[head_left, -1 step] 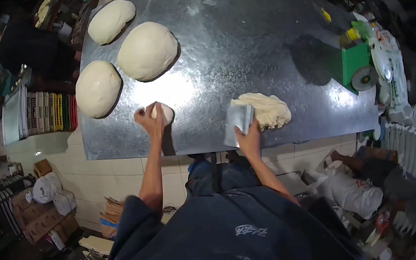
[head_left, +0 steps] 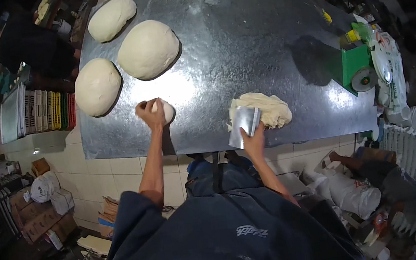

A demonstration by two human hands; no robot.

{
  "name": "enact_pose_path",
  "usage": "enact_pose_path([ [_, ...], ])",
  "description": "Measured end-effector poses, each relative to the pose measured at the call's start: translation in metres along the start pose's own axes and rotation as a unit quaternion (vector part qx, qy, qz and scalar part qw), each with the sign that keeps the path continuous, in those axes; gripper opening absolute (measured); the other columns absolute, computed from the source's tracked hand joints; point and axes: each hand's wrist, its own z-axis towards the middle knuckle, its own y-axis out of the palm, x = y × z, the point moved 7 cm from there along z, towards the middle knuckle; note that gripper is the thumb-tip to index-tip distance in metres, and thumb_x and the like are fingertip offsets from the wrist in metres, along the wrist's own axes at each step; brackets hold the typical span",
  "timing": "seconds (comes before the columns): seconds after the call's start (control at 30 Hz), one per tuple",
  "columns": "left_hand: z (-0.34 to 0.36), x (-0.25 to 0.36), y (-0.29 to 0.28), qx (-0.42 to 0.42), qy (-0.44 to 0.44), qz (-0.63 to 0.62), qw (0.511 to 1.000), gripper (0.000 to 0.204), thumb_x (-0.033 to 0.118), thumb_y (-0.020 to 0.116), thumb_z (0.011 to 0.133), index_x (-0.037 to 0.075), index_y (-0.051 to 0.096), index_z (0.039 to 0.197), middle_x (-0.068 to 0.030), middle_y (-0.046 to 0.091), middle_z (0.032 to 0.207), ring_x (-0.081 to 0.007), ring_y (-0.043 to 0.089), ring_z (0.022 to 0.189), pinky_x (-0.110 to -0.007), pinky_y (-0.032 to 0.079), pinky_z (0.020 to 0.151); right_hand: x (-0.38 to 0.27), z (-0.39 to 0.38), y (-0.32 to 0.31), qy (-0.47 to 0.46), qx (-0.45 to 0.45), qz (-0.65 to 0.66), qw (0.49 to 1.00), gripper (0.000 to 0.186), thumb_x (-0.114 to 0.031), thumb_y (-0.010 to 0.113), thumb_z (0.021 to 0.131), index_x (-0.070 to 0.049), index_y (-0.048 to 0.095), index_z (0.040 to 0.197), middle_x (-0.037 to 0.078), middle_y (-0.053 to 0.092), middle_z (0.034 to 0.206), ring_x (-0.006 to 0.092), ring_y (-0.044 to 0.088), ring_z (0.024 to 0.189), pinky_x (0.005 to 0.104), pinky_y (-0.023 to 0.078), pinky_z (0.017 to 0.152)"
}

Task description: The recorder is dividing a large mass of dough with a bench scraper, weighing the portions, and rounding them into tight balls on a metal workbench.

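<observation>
Near the table's front edge, my left hand (head_left: 150, 115) has its fingers curled over a small dough ball (head_left: 168, 112), which rests on the metal tabletop. My right hand (head_left: 254, 140) grips a flat metal dough scraper (head_left: 241, 125). The scraper lies against the left end of a rough, uneven dough lump (head_left: 271, 109), covering part of it. Three large smooth dough pieces sit at the left: an oblong one (head_left: 112, 19) at the back, a big round one (head_left: 148, 49) in front of it, and another (head_left: 98, 87) by the left edge.
A green scale (head_left: 356, 68) with a round dial stands at the table's right end, beside plastic bags (head_left: 395, 67). A small yellow object (head_left: 327, 16) lies at the far right. Stacked crates (head_left: 50, 109) are left of the table; white sacks (head_left: 351, 193) lie on the floor at right.
The scraper has shifted slightly right and turned over the left end of the dough lump, with my right hand following. My left hand stays at the small dough ball, its fingers slightly shifted.
</observation>
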Motion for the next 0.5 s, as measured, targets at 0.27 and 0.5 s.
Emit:
enact_pose_path([
  [0.27,-0.117,0.004,0.035,-0.277,0.164,-0.055,0.945,0.031,0.024,0.078,0.070,0.012,0.070,0.097,-0.0171,0.060,0.102,-0.0327,0.059,0.092,-0.043,0.047,0.081,0.024,-0.015,-0.048,-0.010,0.018,0.053,0.998,0.070,-0.021,0.074,0.080,0.006,0.037,0.132,0.024,0.053,0.122,0.0330,0.053,0.114,0.0383,0.039,0.096],
  [0.5,-0.038,-0.052,-0.020,-0.102,0.043,0.054,0.992,0.031,0.023,0.065,0.086,0.009,0.064,0.114,-0.0152,0.056,0.109,-0.0287,0.056,0.089,-0.036,0.048,0.079,0.011,0.010,-0.090,-0.027,0.058,-0.018,0.998,0.055,-0.020,0.073,0.083,0.002,0.044,0.125,0.014,0.056,0.112,0.0236,0.054,0.104,0.0338,0.041,0.092],
])
